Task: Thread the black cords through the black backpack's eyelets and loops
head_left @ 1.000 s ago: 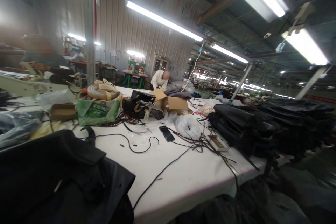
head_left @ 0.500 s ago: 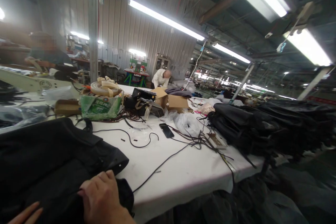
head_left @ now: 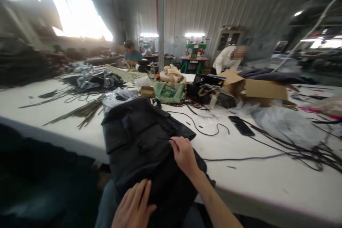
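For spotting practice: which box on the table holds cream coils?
The green box beyond the black fabric; the larger brown cardboard box to its right shows no coils.

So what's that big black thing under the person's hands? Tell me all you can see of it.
The black piece is large, dark and matte, of soft fabric or leather-like material, with flaps and seams on top. It lies spread on the white table at the near edge, its lower part hanging over toward the person. The right hand rests on its middle, fingertips at a seam; the left hand lies flat on its lower part. A crumpled plastic bag lies just behind its far end.
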Demonstrator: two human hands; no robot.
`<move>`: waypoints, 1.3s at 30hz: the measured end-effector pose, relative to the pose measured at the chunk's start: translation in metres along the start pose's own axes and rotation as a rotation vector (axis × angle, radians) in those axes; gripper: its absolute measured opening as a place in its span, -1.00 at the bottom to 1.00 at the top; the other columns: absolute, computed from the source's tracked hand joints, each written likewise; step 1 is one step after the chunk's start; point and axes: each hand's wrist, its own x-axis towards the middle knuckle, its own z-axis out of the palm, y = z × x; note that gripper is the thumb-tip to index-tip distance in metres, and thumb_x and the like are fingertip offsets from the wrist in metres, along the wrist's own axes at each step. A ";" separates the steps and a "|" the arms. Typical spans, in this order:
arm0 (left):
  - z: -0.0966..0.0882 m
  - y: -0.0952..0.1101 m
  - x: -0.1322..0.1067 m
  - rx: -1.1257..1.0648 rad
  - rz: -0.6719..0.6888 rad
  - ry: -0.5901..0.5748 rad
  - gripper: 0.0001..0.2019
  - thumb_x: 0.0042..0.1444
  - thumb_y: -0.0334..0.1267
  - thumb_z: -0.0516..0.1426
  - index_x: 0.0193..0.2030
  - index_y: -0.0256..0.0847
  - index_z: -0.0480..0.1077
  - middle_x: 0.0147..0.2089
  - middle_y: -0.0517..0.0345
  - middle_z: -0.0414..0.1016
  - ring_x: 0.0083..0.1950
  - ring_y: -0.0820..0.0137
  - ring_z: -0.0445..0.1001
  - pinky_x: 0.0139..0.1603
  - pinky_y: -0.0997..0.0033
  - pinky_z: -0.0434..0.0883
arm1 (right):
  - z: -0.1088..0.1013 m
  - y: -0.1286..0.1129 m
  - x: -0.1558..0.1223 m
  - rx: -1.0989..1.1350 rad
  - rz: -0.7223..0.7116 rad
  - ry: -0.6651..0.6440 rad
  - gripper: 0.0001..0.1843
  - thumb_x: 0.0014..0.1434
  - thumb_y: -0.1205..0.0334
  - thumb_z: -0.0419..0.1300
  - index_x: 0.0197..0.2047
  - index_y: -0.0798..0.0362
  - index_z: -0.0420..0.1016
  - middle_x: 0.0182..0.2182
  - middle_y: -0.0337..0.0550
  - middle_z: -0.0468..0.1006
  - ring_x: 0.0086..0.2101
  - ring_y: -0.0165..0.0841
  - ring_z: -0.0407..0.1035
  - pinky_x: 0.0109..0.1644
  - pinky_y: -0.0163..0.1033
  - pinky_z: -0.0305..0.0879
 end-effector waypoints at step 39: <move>-0.021 -0.067 0.101 -0.503 -0.317 -0.560 -0.82 0.30 -0.16 0.36 -0.06 -0.18 0.59 -0.01 -0.03 0.58 0.03 0.05 0.58 0.01 0.16 0.46 | -0.018 -0.060 -0.035 0.457 0.487 -0.246 -0.50 0.47 -0.29 0.20 -0.07 0.00 0.63 -0.18 -0.04 0.73 -0.25 -0.22 0.61 -0.17 -0.22 0.54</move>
